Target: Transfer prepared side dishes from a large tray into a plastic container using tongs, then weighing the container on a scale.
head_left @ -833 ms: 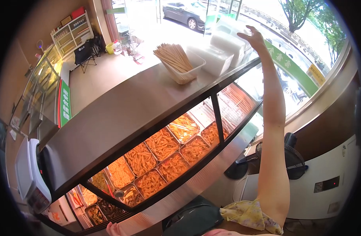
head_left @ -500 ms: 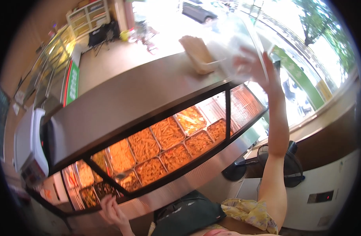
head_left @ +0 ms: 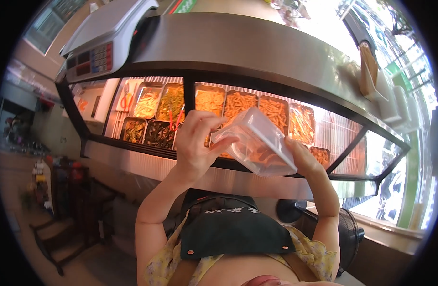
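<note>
A clear plastic container (head_left: 262, 143) is held up tilted in front of the glass-fronted food case (head_left: 257, 169). My right hand (head_left: 302, 155) grips its right rim, thumb along the edge. My left hand (head_left: 197, 143) pinches its left side, where the plastic looks thin and crinkled. No food shows inside it; the dishes behind show through. Metal trays of cooked food (head_left: 240, 102) stand in the lit case, partly hidden by the container and my hands. Red-handled tongs (head_left: 176, 119) rest at the trays beside my left hand.
On the steel counter top (head_left: 247, 47), a digital scale (head_left: 104, 43) stands at the left. Brown paper bags (head_left: 368, 69) and stacked translucent containers (head_left: 395, 102) are at the right end. A black fan (head_left: 350, 238) stands low right. A dark wooden chair (head_left: 66, 229) is lower left.
My right hand has come back from the far right end of the counter and now holds the clear container before me. My left hand has risen from the lower left to the container. The view has turned.
</note>
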`<state>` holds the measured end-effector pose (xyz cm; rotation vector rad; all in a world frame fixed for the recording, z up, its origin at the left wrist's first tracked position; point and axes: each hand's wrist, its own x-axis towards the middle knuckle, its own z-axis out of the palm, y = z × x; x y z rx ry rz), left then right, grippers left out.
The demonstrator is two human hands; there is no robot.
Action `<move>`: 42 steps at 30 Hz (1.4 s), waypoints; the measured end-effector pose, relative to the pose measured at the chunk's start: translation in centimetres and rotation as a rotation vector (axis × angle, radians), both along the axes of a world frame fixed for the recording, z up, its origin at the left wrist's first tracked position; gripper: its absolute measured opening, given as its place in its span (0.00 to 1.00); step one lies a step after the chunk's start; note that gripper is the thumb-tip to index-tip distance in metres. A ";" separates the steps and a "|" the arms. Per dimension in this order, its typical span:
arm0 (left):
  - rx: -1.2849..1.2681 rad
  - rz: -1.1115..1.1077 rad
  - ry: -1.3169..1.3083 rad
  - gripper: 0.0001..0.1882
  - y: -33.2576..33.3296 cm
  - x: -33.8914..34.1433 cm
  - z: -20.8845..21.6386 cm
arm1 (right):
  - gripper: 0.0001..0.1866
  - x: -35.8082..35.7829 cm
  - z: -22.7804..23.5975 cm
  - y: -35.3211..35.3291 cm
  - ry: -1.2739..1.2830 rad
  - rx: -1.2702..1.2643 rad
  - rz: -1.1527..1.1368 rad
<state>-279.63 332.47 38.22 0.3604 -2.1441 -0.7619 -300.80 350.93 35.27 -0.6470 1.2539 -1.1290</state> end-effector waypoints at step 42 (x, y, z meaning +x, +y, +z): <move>-0.022 0.406 0.143 0.04 4.6 -0.1 -3.6 | 0.23 -43.2 10.9 22.6 2.063 0.127 -1.121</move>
